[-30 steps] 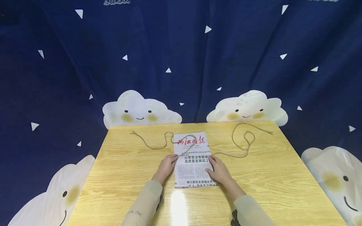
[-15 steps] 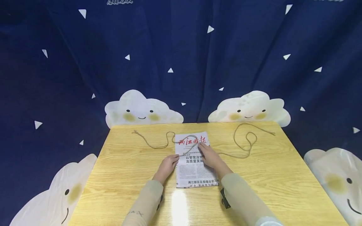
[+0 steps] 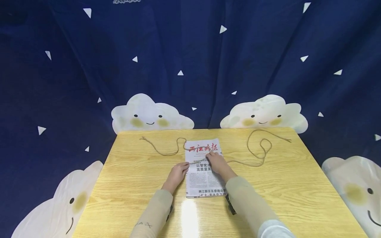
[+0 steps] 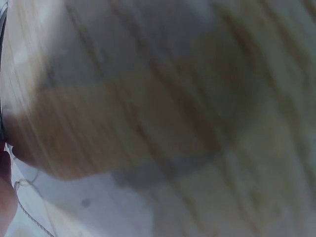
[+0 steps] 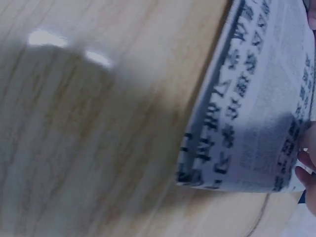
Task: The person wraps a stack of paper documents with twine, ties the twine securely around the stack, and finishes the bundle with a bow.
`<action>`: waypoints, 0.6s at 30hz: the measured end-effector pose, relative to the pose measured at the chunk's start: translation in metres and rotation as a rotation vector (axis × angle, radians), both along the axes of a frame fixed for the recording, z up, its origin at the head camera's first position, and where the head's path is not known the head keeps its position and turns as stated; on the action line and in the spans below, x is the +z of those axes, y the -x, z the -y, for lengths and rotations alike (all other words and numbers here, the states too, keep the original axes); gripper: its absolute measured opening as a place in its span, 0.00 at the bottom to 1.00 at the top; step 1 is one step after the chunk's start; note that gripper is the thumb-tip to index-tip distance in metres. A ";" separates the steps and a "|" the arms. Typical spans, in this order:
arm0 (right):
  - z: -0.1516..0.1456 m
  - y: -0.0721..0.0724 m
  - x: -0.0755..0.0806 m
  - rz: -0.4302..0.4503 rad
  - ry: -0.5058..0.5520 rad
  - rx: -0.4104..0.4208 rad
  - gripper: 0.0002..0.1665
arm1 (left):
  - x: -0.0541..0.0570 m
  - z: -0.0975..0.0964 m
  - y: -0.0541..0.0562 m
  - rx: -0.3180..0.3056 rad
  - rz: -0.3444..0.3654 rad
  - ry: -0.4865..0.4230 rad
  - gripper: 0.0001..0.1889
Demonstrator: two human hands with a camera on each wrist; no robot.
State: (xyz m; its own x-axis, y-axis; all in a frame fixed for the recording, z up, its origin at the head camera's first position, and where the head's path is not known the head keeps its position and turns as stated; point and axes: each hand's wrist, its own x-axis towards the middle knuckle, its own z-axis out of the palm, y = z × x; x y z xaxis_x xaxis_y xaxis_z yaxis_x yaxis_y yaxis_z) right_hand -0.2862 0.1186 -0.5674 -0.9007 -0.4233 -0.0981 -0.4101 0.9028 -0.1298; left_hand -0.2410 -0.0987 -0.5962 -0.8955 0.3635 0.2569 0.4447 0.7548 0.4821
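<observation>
A folded newspaper (image 3: pixel 197 181) with a red title lies flat on the wooden table. My left hand (image 3: pixel 176 176) grips its left edge, right where a thin brown twine (image 3: pixel 197 162) comes over the paper. Over the upper right part of the newspaper, my right hand (image 3: pixel 219 165) pinches the twine's bend. One stretch of twine runs between the two hands, and another crosses the title. In the right wrist view, fingertips (image 5: pixel 308 163) show beside the printed newspaper (image 5: pixel 261 118). A fingertip (image 4: pixel 6 202) shows at the left border of the left wrist view.
The twine's ends trail out on both sides, with a wavy stretch at back left and a loop at back right. Behind the wooden table (image 3: pixel 134 185) hangs a dark blue curtain (image 3: pixel 190 39) with white clouds and triangles.
My right hand has left the newspaper's right edge, moved up and inward over the paper, and taken hold of the twine, whose curve is now drawn straighter. My left hand stays put.
</observation>
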 end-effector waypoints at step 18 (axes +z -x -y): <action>-0.051 -0.009 -0.012 -0.198 0.265 0.095 0.05 | -0.001 -0.002 -0.001 0.012 0.011 -0.015 0.12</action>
